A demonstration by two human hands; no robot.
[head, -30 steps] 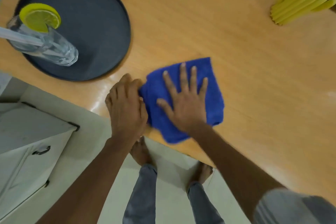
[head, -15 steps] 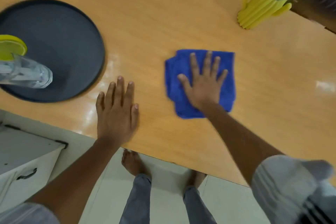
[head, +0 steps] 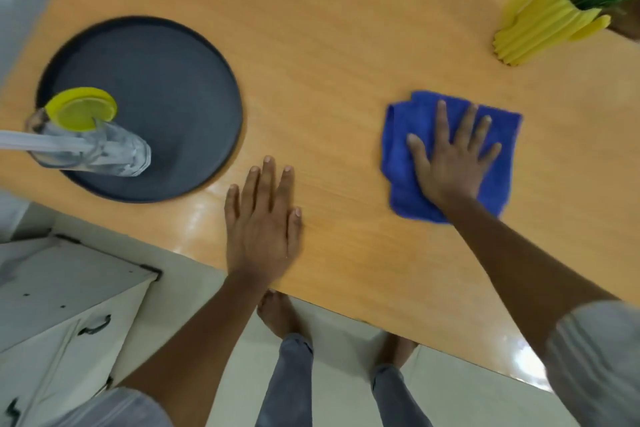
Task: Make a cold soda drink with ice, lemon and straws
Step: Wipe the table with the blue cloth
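A clear glass with ice stands on the left part of a round dark tray. A lemon slice sits on its rim and a pale straw sticks out to the left. My right hand presses flat, fingers spread, on a folded blue cloth on the wooden table. My left hand rests flat on the bare table near its front edge, between the tray and the cloth.
A yellow ribbed vase with green stems stands at the far right of the table. A white cabinet is below the table's left edge. My bare feet and grey trousers show on the tiled floor.
My right hand has slid the blue cloth to the right, away from the table's front edge. My left hand let go of the cloth's corner and now lies flat.
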